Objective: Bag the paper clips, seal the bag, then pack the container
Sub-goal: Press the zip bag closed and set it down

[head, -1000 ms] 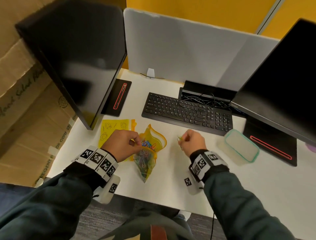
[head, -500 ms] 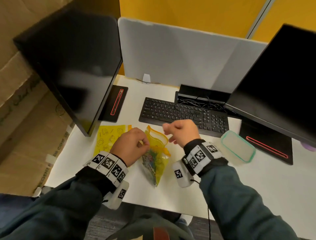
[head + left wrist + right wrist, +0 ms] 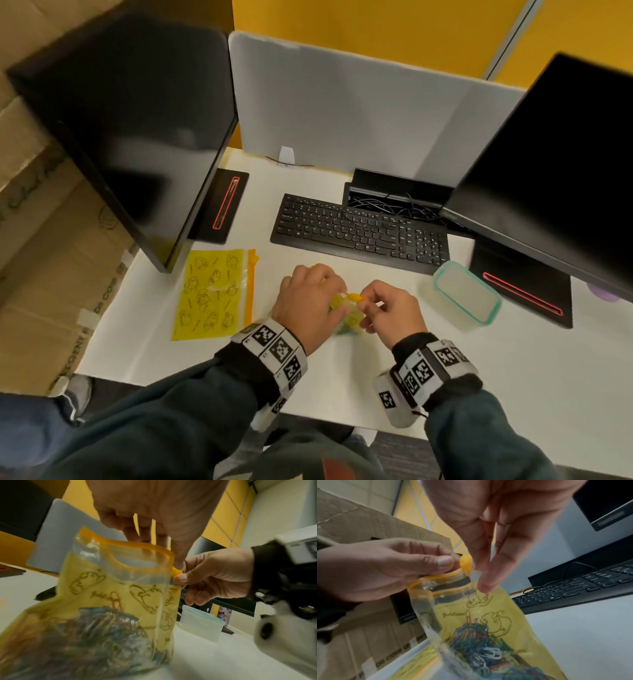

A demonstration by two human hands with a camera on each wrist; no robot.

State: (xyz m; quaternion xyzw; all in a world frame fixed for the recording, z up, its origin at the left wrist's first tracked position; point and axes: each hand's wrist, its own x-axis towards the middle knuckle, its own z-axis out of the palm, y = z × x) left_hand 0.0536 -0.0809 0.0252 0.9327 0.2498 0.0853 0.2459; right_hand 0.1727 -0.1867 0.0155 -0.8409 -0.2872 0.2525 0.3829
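A yellow zip bag [image 3: 120, 588] printed with cartoon figures stands upright on the white desk, holding several coloured paper clips [image 3: 476, 635]. Its orange zip track gapes in a loop, so the mouth is open. My left hand [image 3: 308, 305] grips the bag's top edge, with the thumb on the track beside the yellow slider [image 3: 466, 562]. My right hand [image 3: 387, 308] pinches the bag's corner at that slider [image 3: 176, 572]. In the head view both hands hide most of the bag [image 3: 349, 320]. A clear container [image 3: 466, 294] with a teal rim sits to the right of my right hand.
A second yellow zip bag [image 3: 214, 294] lies flat on the desk to the left. A black keyboard [image 3: 359, 233] lies behind the hands, with a monitor [image 3: 130, 120] on the left and another [image 3: 555, 164] on the right. Cardboard boxes [image 3: 41, 240] stand beyond the desk's left edge.
My right hand came from the desk right of the bag, passed over its mouth, and now pinches the slider corner. The bag has been raised upright between both hands.
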